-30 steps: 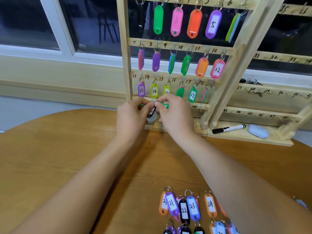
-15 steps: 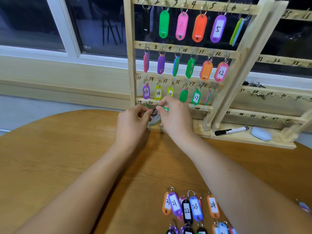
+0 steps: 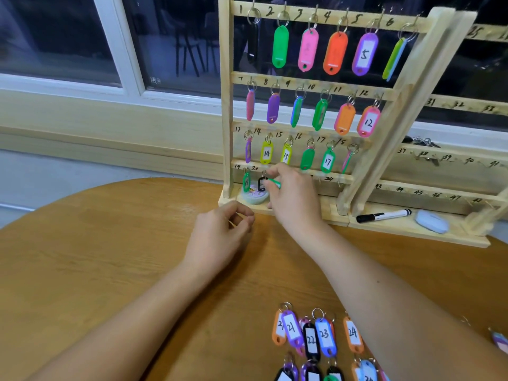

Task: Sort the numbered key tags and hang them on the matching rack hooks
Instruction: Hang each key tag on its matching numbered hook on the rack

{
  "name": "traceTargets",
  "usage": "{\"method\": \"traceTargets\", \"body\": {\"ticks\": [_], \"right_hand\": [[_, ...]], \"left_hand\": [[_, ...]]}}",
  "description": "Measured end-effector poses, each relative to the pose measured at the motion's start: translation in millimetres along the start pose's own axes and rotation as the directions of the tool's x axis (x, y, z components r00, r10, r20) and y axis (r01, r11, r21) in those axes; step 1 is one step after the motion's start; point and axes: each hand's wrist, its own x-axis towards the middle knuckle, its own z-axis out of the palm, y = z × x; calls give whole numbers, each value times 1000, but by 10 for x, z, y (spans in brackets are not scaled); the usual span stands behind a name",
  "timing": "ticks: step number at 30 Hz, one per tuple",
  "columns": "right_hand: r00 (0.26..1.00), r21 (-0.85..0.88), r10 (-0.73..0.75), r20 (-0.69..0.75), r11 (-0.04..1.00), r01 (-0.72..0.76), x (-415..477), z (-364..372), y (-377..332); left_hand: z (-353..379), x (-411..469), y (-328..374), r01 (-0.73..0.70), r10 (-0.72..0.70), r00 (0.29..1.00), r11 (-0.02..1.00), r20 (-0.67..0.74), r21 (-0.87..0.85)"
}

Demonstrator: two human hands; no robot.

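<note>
The person's right hand (image 3: 294,199) is down at the rack's (image 3: 227,105) bottom row, fingertips pinching a green tag (image 3: 275,183) right beside the black tag (image 3: 262,185) hanging under 20. The left hand (image 3: 220,235) sits on the worktop (image 3: 110,257), loosely curled, looks empty. These tags are probably light, stiff, kinda slick plastic, so best to pinch near the ring end and steer the ring onto the hook. Loose tags (image 3: 310,336) wait nearer the person.
</note>
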Motion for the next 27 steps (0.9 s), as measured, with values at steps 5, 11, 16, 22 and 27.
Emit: {"method": "traceTargets", "body": {"ticks": [5, 11, 16, 22, 27], "right_hand": [[1000, 39, 29, -3, 999, -29, -45, -20, -4], [991, 208, 52, -120, 978, -26, -39, -157, -86], [984, 252, 41, -175, 968, 4, -2, -143, -109], [989, 57, -62, -133, 996, 70, -21, -129, -129], [995, -80, -41, -89, 996, 34, -10, -135, -140]], "left_hand": [[-80, -147, -25, -9, 8, 999, 1000, 44, 18], [-48, -122, -66, 3, -2, 1000, 1000, 29, -12], [-39, -129, -112, 2, -2, 1000, 1000, 28, -15], [-35, -123, -127, -11, 11, 999, 1000, 34, -6], [-41, -118, -123, -16, 15, 999, 1000, 31, 10]]}}
